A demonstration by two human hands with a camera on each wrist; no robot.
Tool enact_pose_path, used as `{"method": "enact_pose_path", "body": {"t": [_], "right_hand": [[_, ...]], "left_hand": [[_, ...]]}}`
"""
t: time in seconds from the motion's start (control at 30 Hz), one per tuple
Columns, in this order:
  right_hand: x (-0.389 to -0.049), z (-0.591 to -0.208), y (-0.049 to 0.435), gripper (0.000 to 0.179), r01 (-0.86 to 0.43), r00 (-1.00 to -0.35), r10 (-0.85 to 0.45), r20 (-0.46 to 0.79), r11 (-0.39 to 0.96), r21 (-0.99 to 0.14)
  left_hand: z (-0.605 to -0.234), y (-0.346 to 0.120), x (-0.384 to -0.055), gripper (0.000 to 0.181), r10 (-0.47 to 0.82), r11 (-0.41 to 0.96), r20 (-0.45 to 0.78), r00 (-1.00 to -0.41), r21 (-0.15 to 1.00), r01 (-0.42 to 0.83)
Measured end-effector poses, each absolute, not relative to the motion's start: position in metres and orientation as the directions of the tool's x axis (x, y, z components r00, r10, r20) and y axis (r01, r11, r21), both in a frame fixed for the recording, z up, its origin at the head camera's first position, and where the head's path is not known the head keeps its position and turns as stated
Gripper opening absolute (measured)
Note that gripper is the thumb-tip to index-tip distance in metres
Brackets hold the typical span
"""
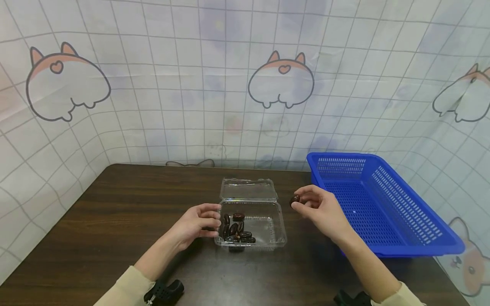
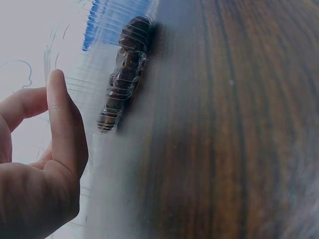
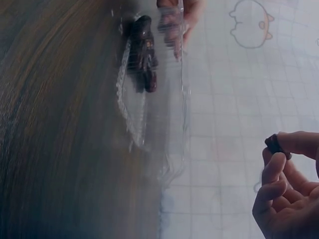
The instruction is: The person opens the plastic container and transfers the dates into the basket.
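A clear plastic clamshell box (image 1: pixel 272 225) sits on the table with its lid (image 1: pixel 249 190) folded back toward the wall. Several dark, glossy dates (image 1: pixel 233 229) lie inside, mostly along its left side; in the left wrist view, dates (image 2: pixel 124 74) show through the clear wall. Beside the box's left wall, my left hand (image 1: pixel 195 225) has its fingers extended, touching or nearly touching the rim. To the right of the box, my right hand (image 1: pixel 321 210) pinches one date (image 1: pixel 294 199) between thumb and fingers, above the table; that date (image 3: pixel 272 144) also appears in the right wrist view.
A blue perforated plastic basket (image 1: pixel 383 221) stands at the right of the dark wood table (image 1: pixel 115 212), just beyond my right hand. Behind the table hangs a white gridded cloth (image 1: pixel 183 106) with cartoon animal prints.
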State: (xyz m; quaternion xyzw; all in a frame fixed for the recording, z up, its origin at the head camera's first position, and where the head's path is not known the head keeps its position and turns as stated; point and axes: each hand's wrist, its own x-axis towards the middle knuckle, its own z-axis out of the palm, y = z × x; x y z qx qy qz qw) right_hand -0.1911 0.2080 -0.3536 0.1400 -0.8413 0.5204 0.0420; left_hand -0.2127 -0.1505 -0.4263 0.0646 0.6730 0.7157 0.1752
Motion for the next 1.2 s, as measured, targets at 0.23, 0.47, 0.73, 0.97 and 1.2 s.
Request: {"method": "enact_pose_path", "body": {"t": [0.23,0.47,0.73,0.97,1.2], "right_hand": [[-0.190,-0.354,0.217,0.034,-0.278,-0.960,-0.156,0.232,0.423,-0.862],[-0.186,-0.351,0.225,0.035,-0.268,-0.963,-0.123,0.238,0.433,-0.861],[-0.184,-0.354,0.235,0.034,-0.257,-0.966,-0.105,0.236,0.495,-0.830],[-0.184,-0.355,0.249,0.035,-0.243,-0.970,-0.113,0.215,0.442,-0.864],[-0.183,-0.350,0.263,0.040,-0.238,-0.971,-0.083,0.224,0.415,-0.878]], "left_hand": [[-0.425,-0.151,-0.213,0.055,0.337,-0.035,-0.147,-0.930,0.985,-0.168],[-0.426,-0.150,-0.211,0.054,0.330,-0.035,-0.148,-0.932,0.985,-0.169],[-0.427,-0.149,-0.208,0.054,0.323,-0.032,-0.148,-0.935,0.985,-0.168],[-0.427,-0.150,-0.209,0.055,0.326,-0.035,-0.141,-0.935,0.986,-0.161],[-0.426,-0.149,-0.210,0.055,0.323,-0.030,-0.148,-0.935,0.986,-0.167]]}}
